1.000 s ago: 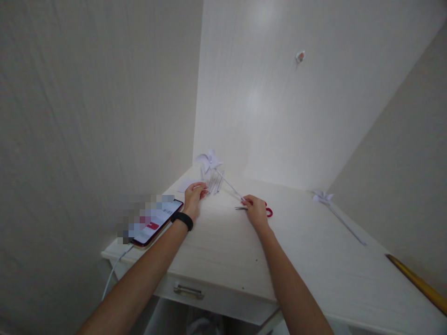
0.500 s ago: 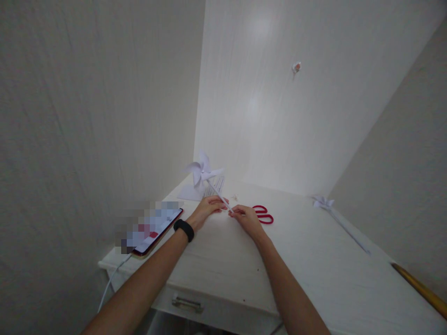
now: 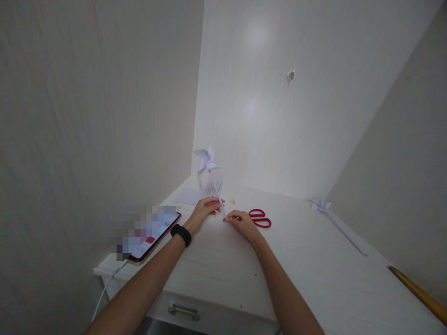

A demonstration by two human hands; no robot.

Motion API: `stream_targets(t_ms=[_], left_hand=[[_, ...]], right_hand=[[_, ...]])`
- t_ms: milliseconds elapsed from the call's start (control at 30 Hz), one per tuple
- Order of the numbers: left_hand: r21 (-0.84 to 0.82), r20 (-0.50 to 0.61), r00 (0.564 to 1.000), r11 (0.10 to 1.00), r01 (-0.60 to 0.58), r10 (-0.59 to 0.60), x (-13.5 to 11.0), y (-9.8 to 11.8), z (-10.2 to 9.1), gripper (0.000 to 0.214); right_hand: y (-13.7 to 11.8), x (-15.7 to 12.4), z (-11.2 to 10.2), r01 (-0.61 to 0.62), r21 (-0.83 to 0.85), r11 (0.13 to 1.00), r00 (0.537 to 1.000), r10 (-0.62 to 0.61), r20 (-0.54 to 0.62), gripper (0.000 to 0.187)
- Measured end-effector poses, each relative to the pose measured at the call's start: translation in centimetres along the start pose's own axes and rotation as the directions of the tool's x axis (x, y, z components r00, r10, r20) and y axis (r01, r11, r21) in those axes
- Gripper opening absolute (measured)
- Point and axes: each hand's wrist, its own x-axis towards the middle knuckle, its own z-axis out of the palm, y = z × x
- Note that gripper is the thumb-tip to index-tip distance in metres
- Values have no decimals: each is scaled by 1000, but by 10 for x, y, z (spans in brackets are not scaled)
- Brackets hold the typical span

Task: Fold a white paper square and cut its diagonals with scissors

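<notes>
Head view: left hand and right hand met at centre frame, both on one white paper pinwheel. Left fingers were pinched together around its thin white stick, partway down. Right fingers were closed on the stick's lower end, just beside the left fingertips. The pinwheel stood off the desk, its stick tilted with the head up and to the left, above both hands and in front of the wall corner. Both forearms came in from the bottom edge. A black wristband sat on the left wrist.

Red scissors lay flat on the desk just right of the right hand, not touching it. A phone with a lit, blurred screen lay at the desk's left edge, and a white cable hung from it toward lower left. A white paper sheet lay behind the left hand near the corner, with small scraps near the scissors. White sticks showed behind the held stick, too small to count.

A second pinwheel lay flat at right of frame, well apart from the hands, its stick running toward lower right. A yellow rod crossed the lower right corner. A drawer handle showed at bottom centre, and a small wall hook sat at upper centre right.
</notes>
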Motion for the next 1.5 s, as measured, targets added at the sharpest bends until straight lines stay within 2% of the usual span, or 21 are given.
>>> stream_targets(t_ms=[100, 267, 433, 633, 733, 933, 1233, 1500], left_hand=[[24, 10, 1000, 1000, -1, 0, 0, 0, 0, 35], [41, 72, 997, 999, 15, -17, 1, -4, -2, 37], [20, 114, 993, 999, 35, -37, 2, -7, -1, 38], [52, 241, 965, 994, 95, -105, -1, -5, 3, 39], [70, 260, 961, 994, 81, -96, -1, -4, 4, 35], [101, 189, 981, 994, 27, -46, 0, -5, 3, 27], [79, 224, 974, 997, 26, -43, -1, -6, 4, 25], [19, 272, 960, 998, 54, -57, -2, -4, 7, 34]], right_hand=[[-5, 0, 0, -43, 49, 998, 996, 39, 79, 19], [-11, -1, -1, -106, 63, 992, 988, 98, 115, 15], [-14, -2, -1, -114, 109, 987, 987, 100, 126, 13], [-12, -1, 2, -138, 263, 955, 987, 112, 112, 15], [-10, -1, 3, -159, 267, 950, 985, 132, 114, 17], [-9, 0, 0, -116, 217, 969, 993, 119, 1, 15], [-5, 2, -3, -54, 227, 972, 983, 91, -159, 22], [-7, 1, -4, -51, 163, 985, 987, 75, -144, 25]])
